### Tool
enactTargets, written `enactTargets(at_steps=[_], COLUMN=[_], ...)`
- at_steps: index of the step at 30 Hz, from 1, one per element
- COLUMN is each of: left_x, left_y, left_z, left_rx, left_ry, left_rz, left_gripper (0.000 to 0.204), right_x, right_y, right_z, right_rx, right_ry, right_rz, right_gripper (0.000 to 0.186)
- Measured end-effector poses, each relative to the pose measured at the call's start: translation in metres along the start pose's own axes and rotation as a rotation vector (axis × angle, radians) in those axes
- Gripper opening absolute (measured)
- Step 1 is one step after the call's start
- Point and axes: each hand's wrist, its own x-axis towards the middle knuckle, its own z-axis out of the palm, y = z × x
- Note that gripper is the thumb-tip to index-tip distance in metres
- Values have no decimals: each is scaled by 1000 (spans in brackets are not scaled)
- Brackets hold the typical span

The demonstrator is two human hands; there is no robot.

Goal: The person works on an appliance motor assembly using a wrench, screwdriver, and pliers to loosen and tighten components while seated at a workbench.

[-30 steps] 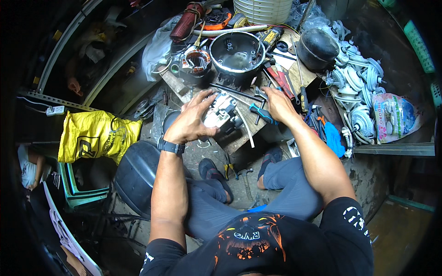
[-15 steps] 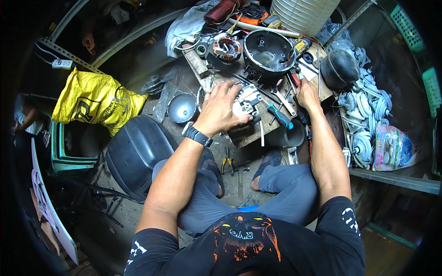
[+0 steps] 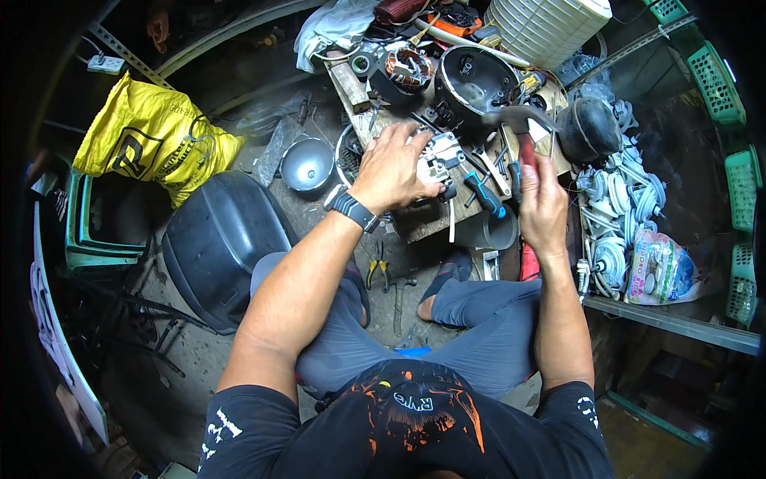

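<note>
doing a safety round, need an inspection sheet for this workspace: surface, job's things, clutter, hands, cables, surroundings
Surface: worn wooden bench, crowded
Job's things: pale metal part on the bench; red-handled hammer, blurred at its head
Clutter: round black housing, copper-wound ring, blue-and-black tool; pliers on the floor
Hands: left hand spread over the metal part; right hand gripping the hammer
Cables: white outlet block at upper left; wiring too dark to trace
Surroundings: yellow sack and black case at left, heap of pale round parts at right
</note>
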Motion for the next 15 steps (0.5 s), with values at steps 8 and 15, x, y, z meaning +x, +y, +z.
enactTargets(at_steps=[8, 15], left_x=[2, -2], left_y=[2, 0], left_z=[3, 0], left_rx=[2, -2], left_ry=[-18, -3], left_rz=[-12, -15], left_gripper=[92, 91], right_x=[15, 11], right_y=[-17, -50], right_z=[17, 12], right_rx=[-155, -44], right_ry=[-72, 188], right_rz=[-182, -257], right_gripper=[23, 32])
